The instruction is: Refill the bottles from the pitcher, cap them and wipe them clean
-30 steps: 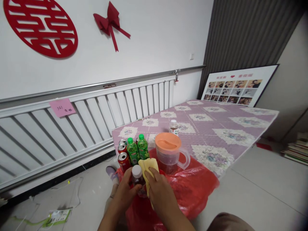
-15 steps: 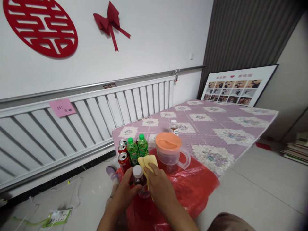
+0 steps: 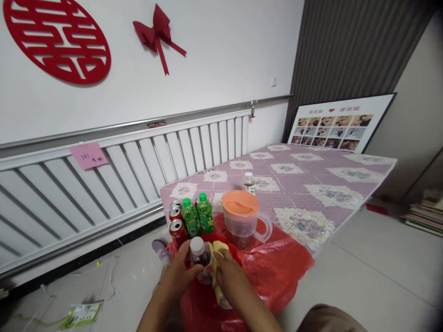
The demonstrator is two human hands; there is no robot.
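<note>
My left hand (image 3: 182,267) is wrapped round a white-capped drink bottle (image 3: 200,252) with dark liquid, which stands upright low in front of me. In my right hand (image 3: 231,276) is a yellow cloth (image 3: 218,272), pressed against the bottle's right side. Just beyond are two green bottles (image 3: 191,219) and several drink cans (image 3: 177,230), red ones among them. Right of these stands a clear plastic pitcher (image 3: 239,229) with an orange lid (image 3: 240,203). A red plastic sheet (image 3: 270,272) lies under these things.
Behind the pitcher, another white-capped bottle (image 3: 248,183) stands on the purple patterned tablecloth (image 3: 238,165). A white radiator (image 3: 138,166) runs along the wall. A power strip (image 3: 81,314) and cords lie on the floor at left. A framed photo board (image 3: 341,124) leans at the back right.
My right hand has drawn the yellow cloth down along the bottle's side, closer to me. The left hand keeps its hold on the bottle. The view has shifted slightly.
</note>
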